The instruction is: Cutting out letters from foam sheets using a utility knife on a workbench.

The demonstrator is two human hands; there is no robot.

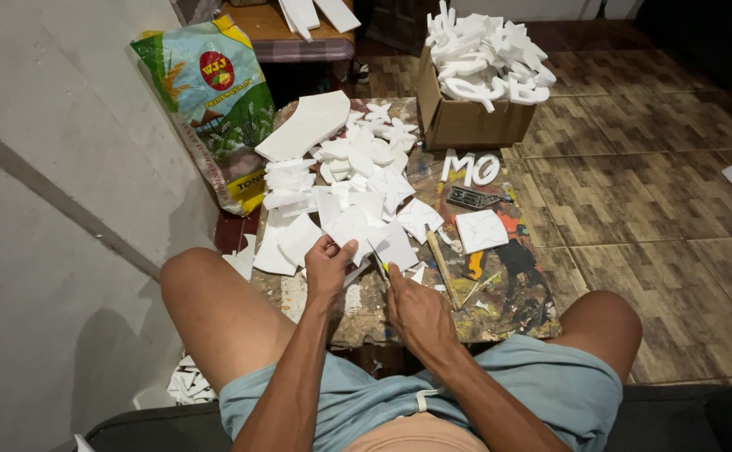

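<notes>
White foam pc, yellow cutter

1. The foam piece in the left hand looks white, matt, smooth.
2. The counter under both hands is rough, paint-smeared.
3. Beyond the right hand, the cardboard box is dull brown.
4. Left of the hands, the sack is glossy plastic.

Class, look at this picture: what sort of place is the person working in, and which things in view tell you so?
Probably a home craft workspace: a low paint-stained board covered in white foam offcuts, a cardboard box heaped with cut foam letters, and a tiled floor.
</notes>
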